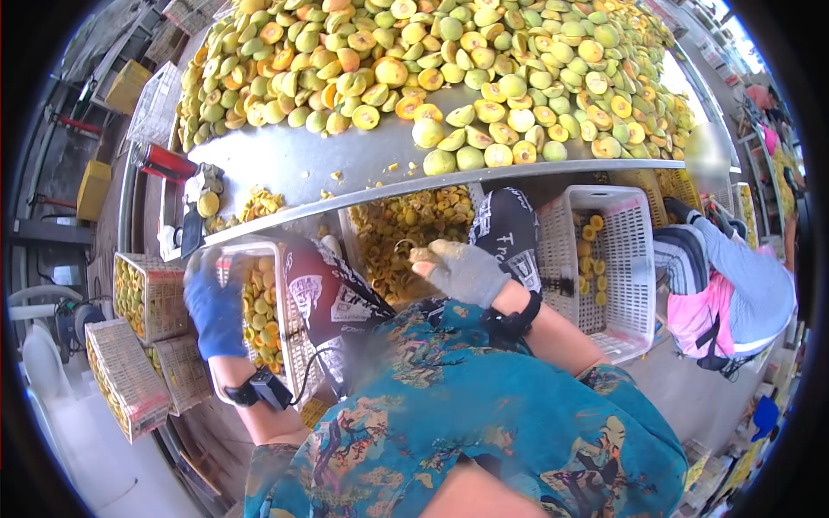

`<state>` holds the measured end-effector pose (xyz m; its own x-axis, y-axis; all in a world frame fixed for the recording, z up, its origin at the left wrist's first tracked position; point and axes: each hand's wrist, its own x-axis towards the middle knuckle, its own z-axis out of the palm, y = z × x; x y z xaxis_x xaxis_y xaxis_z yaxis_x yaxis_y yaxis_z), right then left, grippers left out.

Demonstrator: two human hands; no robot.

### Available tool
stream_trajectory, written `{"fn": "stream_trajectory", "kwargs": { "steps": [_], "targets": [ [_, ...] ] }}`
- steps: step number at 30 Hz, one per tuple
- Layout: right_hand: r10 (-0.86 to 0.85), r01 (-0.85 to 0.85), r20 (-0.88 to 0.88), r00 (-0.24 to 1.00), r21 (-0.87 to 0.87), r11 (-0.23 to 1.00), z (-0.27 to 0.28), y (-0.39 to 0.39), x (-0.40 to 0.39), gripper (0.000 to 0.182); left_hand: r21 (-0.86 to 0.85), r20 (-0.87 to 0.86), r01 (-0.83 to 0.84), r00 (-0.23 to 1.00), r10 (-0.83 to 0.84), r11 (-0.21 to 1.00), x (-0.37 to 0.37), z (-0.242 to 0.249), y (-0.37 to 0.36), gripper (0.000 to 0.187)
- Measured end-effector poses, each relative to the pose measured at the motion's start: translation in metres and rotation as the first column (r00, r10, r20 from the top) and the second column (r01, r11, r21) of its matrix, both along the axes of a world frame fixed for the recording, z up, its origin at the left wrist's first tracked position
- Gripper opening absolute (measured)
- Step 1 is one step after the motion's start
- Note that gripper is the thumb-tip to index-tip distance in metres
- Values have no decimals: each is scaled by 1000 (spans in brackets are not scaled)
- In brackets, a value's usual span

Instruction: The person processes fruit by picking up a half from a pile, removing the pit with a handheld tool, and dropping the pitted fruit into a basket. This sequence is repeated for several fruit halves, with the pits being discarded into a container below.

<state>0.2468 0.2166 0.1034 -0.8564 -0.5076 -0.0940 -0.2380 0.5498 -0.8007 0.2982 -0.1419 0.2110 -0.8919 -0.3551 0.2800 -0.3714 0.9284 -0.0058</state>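
Observation:
My left hand (216,304), in a blue glove, is over the near-left side of a white crate (281,259) that holds yellow fruit halves (262,319). Its fingers point up toward a small device (204,194) on the table's left corner and are blurred. My right hand (466,271), in a grey glove with bare fingertips, hovers above a crate of fruit scraps (406,220) between my knees. Thumb and fingers are curled together there; what they hold, if anything, is too small to make out. One halved fruit (208,204), peach-like, sits at the device.
A large heap of green-yellow fruit halves (414,65) covers the back of the metal table (285,164). A red cylinder (160,161) lies at its left end. Another white crate (609,259) with yellow halves stands at my right, beside a co-worker (721,289). Filled crates (129,371) stand left.

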Motion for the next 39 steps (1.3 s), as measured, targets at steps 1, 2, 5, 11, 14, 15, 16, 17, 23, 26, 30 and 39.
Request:
{"fn": "stream_trajectory", "kwargs": {
  "steps": [1, 2, 5, 11, 14, 15, 16, 17, 23, 26, 30, 39],
  "targets": [
    [29, -29, 20, 999, -15, 999, 7, -1, 0, 46, 287, -117, 160, 984, -131, 944, -20, 1, 20, 41],
    [41, -42, 23, 999, 31, 999, 16, -1, 0, 46, 180, -139, 395, 917, -374, 901, -40, -1, 42, 38],
    [6, -8, -30, 1000, -73, 997, 26, 6, 4, 43, 390, -187, 660, 739, -647, 642, -119, -28, 111, 41],
    [-100, 105, 38, 994, -162, 981, 57, 46, 8, 37, -63, 236, 856, 512, -826, 513, -240, -132, 197, 44],
    [-162, 170, 59, 985, -166, 971, 55, 60, 15, 39, 255, 270, 752, 548, -792, 608, -256, -136, 212, 39],
    [-179, 192, 80, 981, -208, 959, 57, 63, 15, 40, 252, 257, 763, 541, -801, 596, -260, -145, 208, 39],
    [-173, 188, 102, 980, -154, 970, 59, 67, 16, 42, 285, 247, 742, 555, -794, 607, -263, -155, 204, 48],
    [-178, 192, 100, 979, -151, 970, 61, 69, 16, 42, 319, 243, 716, 571, -784, 621, -265, -167, 200, 58],
    [-279, 285, 61, 958, -149, 947, 73, 52, 16, 41, 723, -162, 606, 615, -772, 331, -260, -210, 110, 35],
    [-319, 296, -38, 947, -283, 912, 67, 30, 10, 38, 966, -243, 257, 835, -494, -42, -197, -124, 124, 29],
    [-251, 225, -60, 966, -277, 934, 69, 2, 1, 40, 869, -426, 494, 731, -534, -17, -142, -102, 134, 31],
    [-264, 201, -260, 929, -245, 949, 77, -30, 2, 39, 542, -465, 280, 885, -5, -793, -65, -34, 169, 36]
  ]
}}
